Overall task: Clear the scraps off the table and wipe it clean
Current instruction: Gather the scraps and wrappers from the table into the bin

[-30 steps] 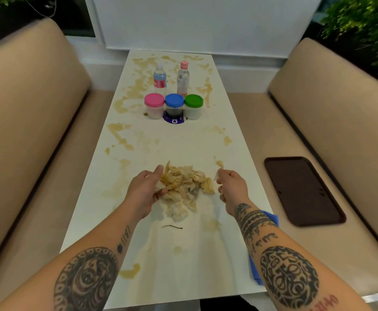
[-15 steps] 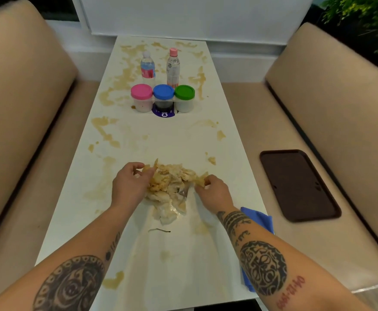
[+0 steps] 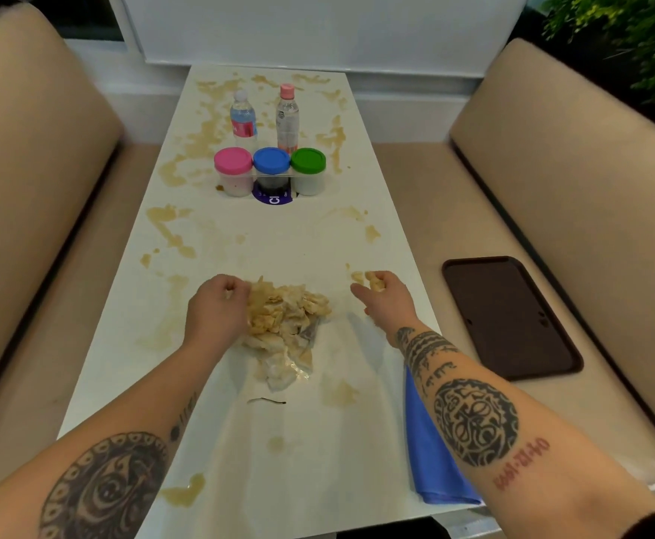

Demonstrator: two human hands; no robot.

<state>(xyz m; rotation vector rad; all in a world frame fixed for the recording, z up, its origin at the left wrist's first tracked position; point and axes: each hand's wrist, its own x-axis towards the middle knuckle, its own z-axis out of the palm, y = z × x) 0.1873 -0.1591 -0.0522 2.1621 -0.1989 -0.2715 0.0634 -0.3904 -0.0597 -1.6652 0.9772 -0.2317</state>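
A: Gathering step, item one: right hand (image 3: 382, 295), fingers curled shut on a stray scrap (image 3: 374, 284) near the table's right edge.

B: Left hand (image 3: 217, 311)?

A: Fingers curled, resting against the pile (image 3: 287, 324) at mid-table (image 3: 310, 243); whether it grips anything cannot be told.

B: Next move?

A: Likely join the scrap to the pile, then carry all to the tray (image 3: 512, 317) on the seat. Wiping follows; stains remain.

B: Count?

A: Bottles, two. Jars, three. Tray, one. Blue cloth (image 3: 431, 461), one, under the right forearm.

Both forearms are bare and tattooed. The left forearm (image 3: 100, 488) has a round dark eye-like design; the right forearm (image 3: 477, 422) has a dark round emblem, bands and red digits.
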